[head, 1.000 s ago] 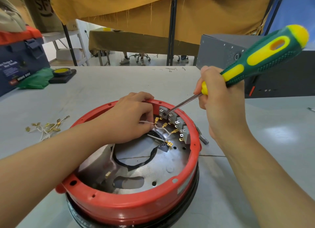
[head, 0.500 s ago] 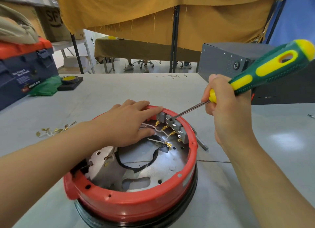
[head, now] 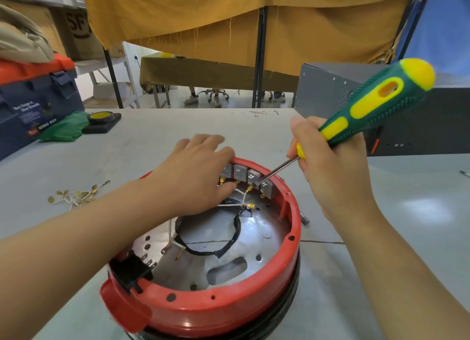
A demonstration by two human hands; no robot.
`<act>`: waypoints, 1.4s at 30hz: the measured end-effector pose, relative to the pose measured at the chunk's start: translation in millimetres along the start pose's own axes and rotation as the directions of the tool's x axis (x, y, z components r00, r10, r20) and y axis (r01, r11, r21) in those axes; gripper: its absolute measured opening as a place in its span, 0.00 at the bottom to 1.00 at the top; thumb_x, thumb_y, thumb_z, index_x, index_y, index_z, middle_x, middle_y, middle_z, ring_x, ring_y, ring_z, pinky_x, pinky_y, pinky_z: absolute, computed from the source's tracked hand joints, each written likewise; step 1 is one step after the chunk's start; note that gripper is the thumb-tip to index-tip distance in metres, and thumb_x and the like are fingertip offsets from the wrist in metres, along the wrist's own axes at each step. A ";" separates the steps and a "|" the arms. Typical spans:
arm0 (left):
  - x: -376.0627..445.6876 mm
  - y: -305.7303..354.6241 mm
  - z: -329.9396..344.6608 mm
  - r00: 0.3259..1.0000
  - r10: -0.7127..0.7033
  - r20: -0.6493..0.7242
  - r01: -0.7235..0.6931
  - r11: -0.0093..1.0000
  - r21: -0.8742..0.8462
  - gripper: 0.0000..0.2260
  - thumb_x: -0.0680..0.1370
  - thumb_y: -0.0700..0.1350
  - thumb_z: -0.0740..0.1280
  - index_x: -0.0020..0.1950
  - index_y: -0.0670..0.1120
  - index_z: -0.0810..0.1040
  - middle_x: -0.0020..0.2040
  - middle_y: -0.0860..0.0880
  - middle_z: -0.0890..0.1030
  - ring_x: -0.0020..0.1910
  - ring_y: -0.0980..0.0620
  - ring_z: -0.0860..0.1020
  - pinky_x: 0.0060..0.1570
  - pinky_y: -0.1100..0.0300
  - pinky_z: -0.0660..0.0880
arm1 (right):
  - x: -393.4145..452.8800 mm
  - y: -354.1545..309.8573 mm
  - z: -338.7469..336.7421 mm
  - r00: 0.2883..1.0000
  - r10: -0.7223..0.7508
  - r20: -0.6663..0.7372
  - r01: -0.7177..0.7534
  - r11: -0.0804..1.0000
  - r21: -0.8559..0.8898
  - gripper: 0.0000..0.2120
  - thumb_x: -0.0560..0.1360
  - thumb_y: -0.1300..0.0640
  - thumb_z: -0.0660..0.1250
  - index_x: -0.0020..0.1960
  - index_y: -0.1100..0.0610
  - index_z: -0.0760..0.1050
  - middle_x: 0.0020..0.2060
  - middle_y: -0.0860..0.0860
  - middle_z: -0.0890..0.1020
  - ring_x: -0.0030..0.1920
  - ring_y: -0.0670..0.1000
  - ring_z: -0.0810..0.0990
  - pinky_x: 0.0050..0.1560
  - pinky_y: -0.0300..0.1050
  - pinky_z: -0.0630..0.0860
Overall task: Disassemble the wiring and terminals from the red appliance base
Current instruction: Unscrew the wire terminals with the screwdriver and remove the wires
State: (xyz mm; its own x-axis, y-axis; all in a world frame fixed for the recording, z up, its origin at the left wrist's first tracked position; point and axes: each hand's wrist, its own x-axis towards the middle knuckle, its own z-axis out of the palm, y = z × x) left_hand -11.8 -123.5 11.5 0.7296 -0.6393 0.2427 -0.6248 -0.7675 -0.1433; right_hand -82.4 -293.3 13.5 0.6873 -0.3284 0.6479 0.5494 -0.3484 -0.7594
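The red appliance base lies open side up on the grey table, a silver plate inside it. Grey terminal blocks line its far inner rim, with white wires and brass terminals below them. My left hand rests over the far rim, fingers draped outside and thumb inside by the wires. My right hand grips a green and yellow screwdriver. Its metal tip sits between two of the blocks.
A pile of removed brass terminals and wires lies on the table at left. A blue toolbox, green cloth and yellow tape roll stand at far left. A dark grey metal case stands behind my right hand.
My left hand let go of the wires and slid out over the far rim. The screwdriver tip moved right along the terminal blocks. The camera view moved closer, showing more of the base.
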 end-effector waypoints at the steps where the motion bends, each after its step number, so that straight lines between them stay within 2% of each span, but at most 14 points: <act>1: -0.2 0.3 0.4 0.998 0.052 -0.022 -0.053 0.995 -0.087 0.24 0.77 0.57 0.61 0.71 0.53 0.63 0.72 0.50 0.64 0.70 0.49 0.62 0.68 0.52 0.60 | -0.6 -0.5 0.1 1.000 -0.009 0.006 0.010 1.000 -0.021 0.18 0.74 0.52 0.61 0.28 0.58 0.70 0.16 0.41 0.68 0.21 0.43 0.69 0.26 0.27 0.62; 4: -3.6 2.0 3.7 0.992 0.119 -0.046 -0.127 0.947 -0.296 0.21 0.76 0.52 0.65 0.68 0.54 0.65 0.66 0.54 0.70 0.63 0.53 0.67 0.62 0.59 0.65 | -1.7 -1.4 0.7 0.998 -0.060 0.017 0.062 0.993 -0.102 0.21 0.74 0.52 0.62 0.30 0.67 0.70 0.18 0.46 0.66 0.21 0.44 0.66 0.26 0.29 0.61; 7: -6.1 1.6 5.3 0.989 0.122 -0.080 -0.143 0.913 -0.382 0.12 0.75 0.49 0.66 0.57 0.56 0.69 0.57 0.54 0.74 0.55 0.54 0.70 0.54 0.59 0.68 | -2.2 -2.7 3.3 0.991 -0.126 0.037 0.131 0.970 -0.206 0.23 0.74 0.52 0.61 0.32 0.71 0.70 0.23 0.57 0.67 0.25 0.51 0.65 0.28 0.39 0.63; 9: -6.1 0.9 6.3 0.989 0.131 -0.073 -0.149 0.910 -0.387 0.08 0.75 0.47 0.67 0.52 0.56 0.72 0.62 0.53 0.73 0.60 0.54 0.69 0.60 0.60 0.67 | -3.1 -2.8 4.9 0.986 -0.156 0.054 0.165 0.957 -0.237 0.22 0.74 0.54 0.61 0.31 0.71 0.70 0.24 0.58 0.67 0.28 0.53 0.68 0.31 0.41 0.66; 12: -6.5 -0.5 9.6 0.990 0.137 -0.041 -0.142 0.919 -0.368 0.08 0.76 0.48 0.67 0.53 0.56 0.79 0.71 0.51 0.66 0.68 0.52 0.64 0.66 0.61 0.60 | -3.6 -1.6 4.6 0.981 -0.172 0.088 0.189 0.951 -0.246 0.20 0.74 0.56 0.61 0.31 0.72 0.70 0.22 0.56 0.64 0.28 0.51 0.67 0.31 0.39 0.66; 15: -7.4 -0.5 10.1 0.990 0.136 -0.032 -0.138 0.920 -0.367 0.09 0.76 0.49 0.66 0.55 0.56 0.81 0.72 0.52 0.64 0.69 0.53 0.62 0.67 0.60 0.59 | -3.3 -1.4 2.4 0.977 -0.164 0.136 0.193 0.951 -0.242 0.19 0.74 0.57 0.60 0.32 0.72 0.69 0.22 0.52 0.62 0.26 0.45 0.65 0.29 0.32 0.63; 18: -7.3 0.7 10.8 0.990 0.136 -0.029 -0.137 0.929 -0.344 0.10 0.76 0.50 0.66 0.56 0.57 0.81 0.72 0.52 0.62 0.69 0.53 0.61 0.66 0.62 0.57 | -3.2 -2.1 0.9 0.974 -0.148 0.172 0.187 0.953 -0.237 0.19 0.74 0.58 0.59 0.32 0.73 0.67 0.23 0.50 0.61 0.26 0.45 0.64 0.29 0.32 0.62; 23: -6.6 1.9 11.0 0.990 0.137 -0.023 -0.137 0.937 -0.321 0.10 0.77 0.51 0.66 0.56 0.56 0.80 0.72 0.52 0.62 0.68 0.52 0.61 0.65 0.61 0.58 | -4.5 -0.6 4.3 0.972 -0.152 0.177 0.188 0.960 -0.207 0.18 0.74 0.59 0.57 0.31 0.72 0.64 0.25 0.58 0.61 0.27 0.46 0.62 0.29 0.33 0.60; 26: -6.6 2.7 10.8 0.990 0.139 -0.018 -0.138 0.937 -0.321 0.09 0.77 0.52 0.65 0.56 0.57 0.80 0.72 0.51 0.62 0.68 0.51 0.61 0.65 0.61 0.58 | -4.4 2.5 6.8 0.991 -0.081 0.110 0.096 0.986 -0.134 0.19 0.72 0.58 0.58 0.32 0.73 0.63 0.25 0.60 0.60 0.26 0.47 0.60 0.27 0.35 0.59; 28: -6.5 2.8 10.8 0.990 0.139 -0.019 -0.138 0.937 -0.322 0.09 0.77 0.52 0.65 0.56 0.57 0.80 0.71 0.51 0.62 0.68 0.51 0.61 0.64 0.62 0.58 | -2.2 5.7 6.7 0.997 -0.003 0.083 0.008 0.998 -0.064 0.18 0.71 0.57 0.58 0.31 0.70 0.62 0.22 0.53 0.59 0.24 0.45 0.60 0.26 0.32 0.58; 30: -6.4 2.6 11.1 0.990 0.138 -0.024 -0.139 0.937 -0.321 0.09 0.77 0.51 0.65 0.55 0.56 0.80 0.71 0.51 0.62 0.67 0.51 0.61 0.64 0.62 0.58 | 0.4 9.5 5.9 0.996 0.047 0.073 -0.046 0.999 -0.010 0.15 0.70 0.57 0.58 0.26 0.61 0.64 0.20 0.45 0.63 0.22 0.43 0.63 0.27 0.30 0.59; 33: -6.0 2.6 11.7 0.990 0.138 -0.027 -0.139 0.936 -0.322 0.08 0.77 0.51 0.66 0.55 0.56 0.80 0.71 0.51 0.63 0.67 0.51 0.62 0.64 0.61 0.59 | 3.8 11.5 5.8 0.995 0.074 0.069 -0.077 0.996 0.035 0.16 0.69 0.57 0.58 0.23 0.50 0.66 0.18 0.42 0.65 0.21 0.42 0.65 0.26 0.29 0.60; 38: -5.6 2.8 12.5 0.990 0.135 -0.036 -0.139 0.933 -0.332 0.07 0.76 0.51 0.66 0.53 0.56 0.81 0.71 0.52 0.63 0.67 0.52 0.62 0.63 0.62 0.59 | 7.0 11.8 6.8 0.994 0.108 0.031 -0.109 0.993 0.035 0.16 0.67 0.56 0.58 0.20 0.50 0.67 0.17 0.43 0.65 0.20 0.43 0.64 0.27 0.34 0.60; 42: -5.3 2.8 12.5 0.991 0.130 -0.043 -0.137 0.934 -0.331 0.07 0.76 0.51 0.66 0.52 0.56 0.81 0.70 0.51 0.64 0.66 0.52 0.63 0.61 0.64 0.59 | 9.6 9.8 7.4 0.991 0.133 0.017 -0.133 0.990 0.040 0.16 0.66 0.56 0.59 0.20 0.50 0.67 0.16 0.43 0.64 0.20 0.43 0.65 0.25 0.32 0.60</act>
State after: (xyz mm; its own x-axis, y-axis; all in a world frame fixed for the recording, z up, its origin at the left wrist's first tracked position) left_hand -14.0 -122.8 -2.1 0.6295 -0.7311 0.2630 -0.7753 -0.6133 0.1508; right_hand -66.9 -293.3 11.8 0.7621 -0.3569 0.5402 0.4716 -0.2657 -0.8409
